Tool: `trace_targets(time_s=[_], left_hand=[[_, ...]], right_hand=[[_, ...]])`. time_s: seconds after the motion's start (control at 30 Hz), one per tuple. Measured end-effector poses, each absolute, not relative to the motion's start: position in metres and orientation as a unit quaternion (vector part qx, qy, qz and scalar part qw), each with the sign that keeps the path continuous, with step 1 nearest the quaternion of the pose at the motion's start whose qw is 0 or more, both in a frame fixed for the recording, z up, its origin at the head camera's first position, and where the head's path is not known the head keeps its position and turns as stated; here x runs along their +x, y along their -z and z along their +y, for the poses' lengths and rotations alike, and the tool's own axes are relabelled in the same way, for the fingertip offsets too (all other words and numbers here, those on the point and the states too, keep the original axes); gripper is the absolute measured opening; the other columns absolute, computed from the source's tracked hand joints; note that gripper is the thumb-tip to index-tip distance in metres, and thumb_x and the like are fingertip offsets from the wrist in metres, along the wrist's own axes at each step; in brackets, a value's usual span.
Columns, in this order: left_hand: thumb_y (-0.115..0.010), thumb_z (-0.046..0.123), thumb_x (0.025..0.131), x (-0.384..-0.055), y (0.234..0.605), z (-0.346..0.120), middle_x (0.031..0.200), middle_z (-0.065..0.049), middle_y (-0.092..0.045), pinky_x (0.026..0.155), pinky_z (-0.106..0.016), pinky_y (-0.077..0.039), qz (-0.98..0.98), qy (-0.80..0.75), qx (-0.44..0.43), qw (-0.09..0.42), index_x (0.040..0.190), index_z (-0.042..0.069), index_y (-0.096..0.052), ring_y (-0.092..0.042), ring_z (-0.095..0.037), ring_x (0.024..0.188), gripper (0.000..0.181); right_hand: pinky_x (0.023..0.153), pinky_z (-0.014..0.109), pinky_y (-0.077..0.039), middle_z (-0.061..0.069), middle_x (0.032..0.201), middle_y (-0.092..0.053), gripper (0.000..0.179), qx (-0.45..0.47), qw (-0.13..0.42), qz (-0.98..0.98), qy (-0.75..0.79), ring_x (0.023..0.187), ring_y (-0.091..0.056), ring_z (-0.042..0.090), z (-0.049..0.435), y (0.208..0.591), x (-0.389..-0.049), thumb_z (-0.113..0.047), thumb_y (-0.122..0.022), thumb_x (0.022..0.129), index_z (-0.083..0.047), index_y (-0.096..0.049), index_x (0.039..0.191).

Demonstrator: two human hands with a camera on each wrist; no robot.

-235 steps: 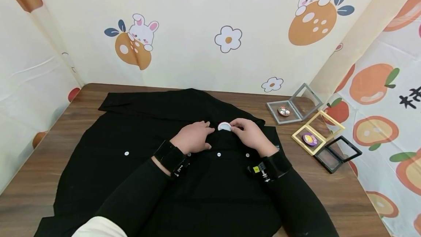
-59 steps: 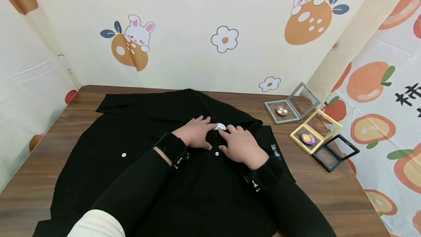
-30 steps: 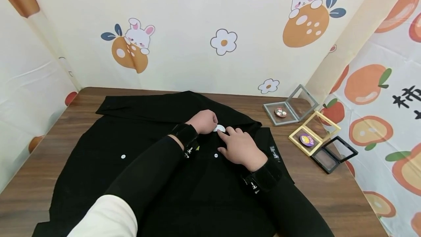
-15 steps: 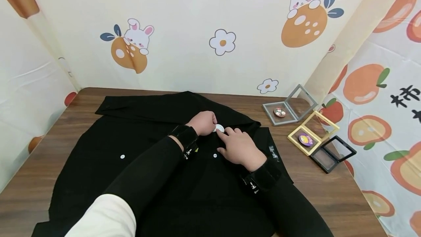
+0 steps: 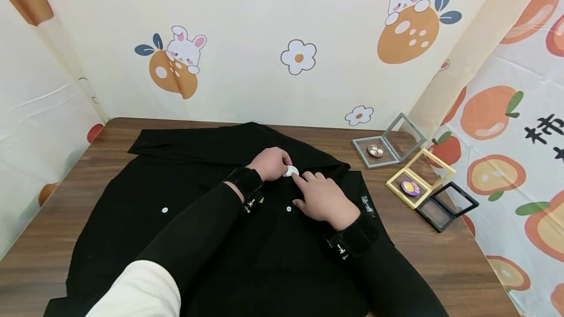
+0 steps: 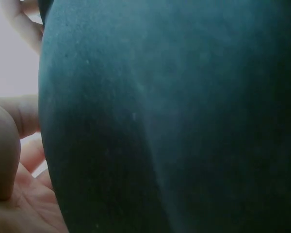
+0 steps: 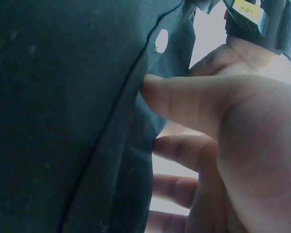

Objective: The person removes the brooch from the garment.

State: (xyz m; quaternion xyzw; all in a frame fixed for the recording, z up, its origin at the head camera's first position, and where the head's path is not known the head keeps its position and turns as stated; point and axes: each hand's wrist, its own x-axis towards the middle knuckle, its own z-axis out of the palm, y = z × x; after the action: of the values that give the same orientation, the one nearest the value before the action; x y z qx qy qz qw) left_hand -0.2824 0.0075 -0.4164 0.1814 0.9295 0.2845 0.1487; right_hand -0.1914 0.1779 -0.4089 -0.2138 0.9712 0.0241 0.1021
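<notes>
A black button-up shirt (image 5: 132, 194) lies spread across the wooden table. On its upper middle part is a round white badge (image 5: 291, 170), partly covered by fingers. My left hand (image 5: 270, 164), fingers curled, pinches the badge's left edge; its fingertips are partly hidden. From the other side, the right hand (image 5: 323, 199) rests on the shirt with its index fingertip at the badge's lower right edge. In the right wrist view, the right thumb (image 7: 179, 99) touches the shirt's cloth near a white button (image 7: 161, 41). Dark cloth fills most of the left wrist view, beside fingers (image 6: 26, 114).
At the right stand three open hinged frame cases: a grey one (image 5: 360, 147) with a round patterned badge (image 5: 375, 150), a yellow one (image 5: 393, 187) with a purple badge (image 5: 410, 187), and a black one (image 5: 434, 221). A printed curtain (image 5: 246, 82) hangs behind the table.
Earlier the right hand held the badge's right edge; it has since moved lower and now touches it. The left hand has gone from spread fingers to a pinch, and the badge shifts slightly left.
</notes>
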Motion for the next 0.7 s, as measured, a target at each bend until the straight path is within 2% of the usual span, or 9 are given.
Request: trace_targets(time_s=[0.43,0.7], left_hand=[[-0.062,0.006,0.098,-0.281,0.411,-0.005,0.097,-0.001,-0.071,0.074,-0.03,-0.051,0.926,-0.305,0.173,0.142,0.097,0.011,-0.078,-0.062,-0.02,0.083,0.016],[-0.064,0.007,0.097,-0.287,0.411,-0.011,0.096,-0.001,-0.071,0.078,-0.03,-0.051,0.926,-0.32,0.164,0.111,0.1,0.011,-0.078,-0.062,-0.019,0.087,0.015]], right_hand=[[0.102,0.049,-0.046,0.012,0.148,-0.052,0.069,-0.218,0.111,0.97,-0.01,0.129,-0.052,0.033,0.181,0.406,-0.19,-0.046,-0.065,0.101,-0.015,-0.043,0.159],[0.103,0.049,-0.047,0.014,0.146,-0.054,0.067,-0.217,0.097,0.971,-0.011,0.128,-0.053,0.035,0.181,0.405,-0.192,-0.046,-0.066,0.1,-0.011,-0.048,0.155]])
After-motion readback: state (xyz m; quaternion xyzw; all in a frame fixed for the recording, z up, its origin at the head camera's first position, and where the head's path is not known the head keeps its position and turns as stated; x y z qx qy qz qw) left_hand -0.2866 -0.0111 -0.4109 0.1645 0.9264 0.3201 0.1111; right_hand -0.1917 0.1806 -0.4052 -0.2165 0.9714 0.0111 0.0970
